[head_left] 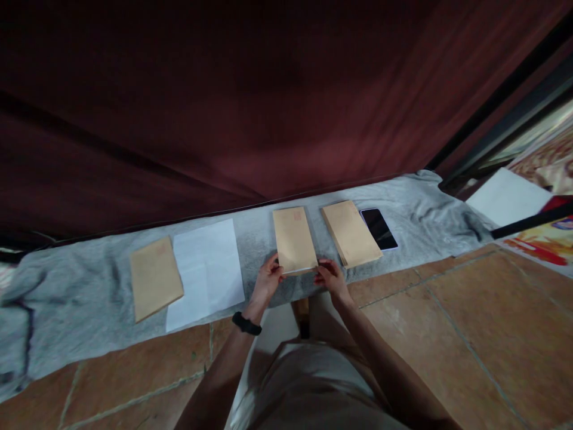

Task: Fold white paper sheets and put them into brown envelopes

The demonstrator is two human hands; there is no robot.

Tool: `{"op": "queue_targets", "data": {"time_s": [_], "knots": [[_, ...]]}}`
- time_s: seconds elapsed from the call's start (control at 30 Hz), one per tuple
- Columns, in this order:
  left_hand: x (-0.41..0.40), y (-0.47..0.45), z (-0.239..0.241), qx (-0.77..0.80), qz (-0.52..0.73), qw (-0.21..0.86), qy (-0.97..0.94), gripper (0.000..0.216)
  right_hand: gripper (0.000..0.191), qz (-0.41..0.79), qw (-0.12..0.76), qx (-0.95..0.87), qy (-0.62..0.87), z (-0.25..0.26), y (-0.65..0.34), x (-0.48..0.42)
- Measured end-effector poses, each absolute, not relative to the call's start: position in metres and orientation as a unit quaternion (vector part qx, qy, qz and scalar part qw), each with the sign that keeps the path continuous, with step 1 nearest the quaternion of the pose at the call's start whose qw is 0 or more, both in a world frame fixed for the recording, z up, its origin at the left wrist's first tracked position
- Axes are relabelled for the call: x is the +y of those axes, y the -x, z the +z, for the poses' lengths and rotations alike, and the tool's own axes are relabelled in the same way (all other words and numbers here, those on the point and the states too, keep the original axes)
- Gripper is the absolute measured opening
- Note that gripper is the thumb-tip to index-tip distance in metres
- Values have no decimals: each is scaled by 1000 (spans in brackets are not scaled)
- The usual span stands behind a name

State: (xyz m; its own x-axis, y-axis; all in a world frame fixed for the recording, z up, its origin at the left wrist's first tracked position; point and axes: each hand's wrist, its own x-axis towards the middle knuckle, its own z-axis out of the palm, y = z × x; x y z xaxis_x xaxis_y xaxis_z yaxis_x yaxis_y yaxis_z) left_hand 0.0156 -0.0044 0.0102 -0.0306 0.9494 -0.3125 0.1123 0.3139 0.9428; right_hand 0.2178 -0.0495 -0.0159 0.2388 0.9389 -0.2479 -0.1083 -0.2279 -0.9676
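A brown paper envelope [295, 239] with a small reddish printed mark lies in front of me, its near end between my hands. My left hand [269, 277] pinches its near left corner. At the near right corner, the fingers of my right hand [331, 277] are closed on the edge. A thin white strip shows along the near end; I cannot tell whether it is paper inside or the flap. To the right sits a stack of brown envelopes [353, 234]. White paper sheets [210, 269] lie to the left, partly under another brown envelope [156, 279].
A grey cloth [85, 298] covers the long narrow surface. A dark-screened phone [379, 228] lies beside the stack. Behind stands a dark red curtain [277, 119]. At right are a dark frame bar [532, 221] and a white sheet [508, 200]. Brown floor tiles [430, 334] lie below.
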Motion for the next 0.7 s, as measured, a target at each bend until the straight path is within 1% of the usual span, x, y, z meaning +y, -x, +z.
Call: {"op": "queue_targets", "data": {"time_s": [0.1, 0.2, 0.3, 0.4, 0.5, 0.6, 0.7], "knots": [[-6, -10, 3, 617, 384, 528, -440, 48, 33, 365, 490, -473, 635, -12, -231, -57], [-8, -8, -2, 629, 379, 514, -444, 51, 29, 261, 429, -635, 586, -9, -235, -59], [-13, -9, -1, 650, 360, 454, -491, 52, 30, 232, 371, -732, 522, -10, -231, -57], [-23, -11, 4, 668, 343, 323, -576, 47, 31, 221, 312, -775, 503, -14, -226, -55], [-37, -11, 9, 621, 317, 209, -686, 39, 30, 208, 280, -789, 506, -16, -226, -52], [-45, -11, 11, 545, 250, 176, -781, 32, 28, 204, 261, -797, 504, -16, -229, -48], [-45, -10, 13, 534, 198, 157, -806, 28, 25, 201, 247, -802, 505, -16, -230, -46]]}}
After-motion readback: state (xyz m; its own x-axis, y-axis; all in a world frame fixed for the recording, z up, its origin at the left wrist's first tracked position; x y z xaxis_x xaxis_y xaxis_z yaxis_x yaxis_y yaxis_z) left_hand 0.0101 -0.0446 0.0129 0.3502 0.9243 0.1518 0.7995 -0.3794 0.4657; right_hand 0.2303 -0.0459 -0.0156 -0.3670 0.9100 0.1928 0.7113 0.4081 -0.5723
